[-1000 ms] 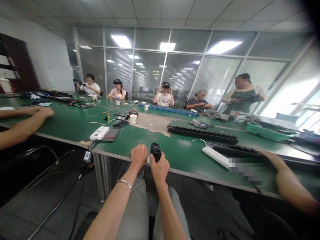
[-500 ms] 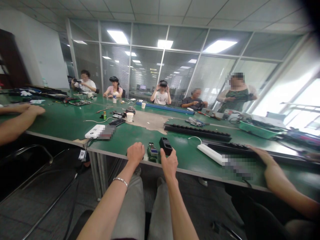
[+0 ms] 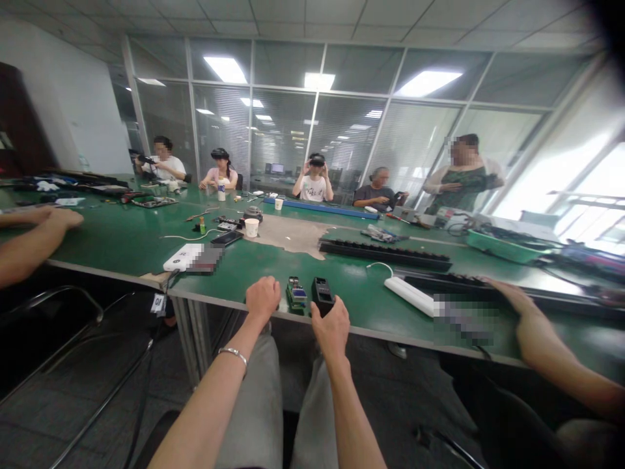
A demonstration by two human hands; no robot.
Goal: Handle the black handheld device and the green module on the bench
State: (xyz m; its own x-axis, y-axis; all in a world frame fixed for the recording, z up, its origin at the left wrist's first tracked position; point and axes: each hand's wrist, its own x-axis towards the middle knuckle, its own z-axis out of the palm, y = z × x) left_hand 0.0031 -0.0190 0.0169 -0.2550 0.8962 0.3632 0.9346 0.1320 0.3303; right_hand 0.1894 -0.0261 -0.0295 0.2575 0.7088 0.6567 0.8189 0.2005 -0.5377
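My left hand (image 3: 263, 299) rests at the front edge of the green table, curled into a fist, and no object shows in it. To its right lies a small green circuit board (image 3: 295, 295) with a little display, touched by neither hand. Beside the board, my right hand (image 3: 333, 322) holds the near end of a black rectangular plastic case (image 3: 323, 294) between thumb and fingers. The case has recesses in its upper face, and its near end is partly hidden by the hand.
A white power bank (image 3: 183, 258) and a paper cup (image 3: 251, 227) stand to the left. To the right are a white bar-shaped device (image 3: 411, 296), long black strips (image 3: 385, 254) and a green basket (image 3: 508, 251). Neighbours' arms (image 3: 537, 332) rest at both sides; several people sit opposite.
The black case has turned slightly and now points straighter away from me, with my right hand's grip shifted a little to the right. My left hand stays almost still.
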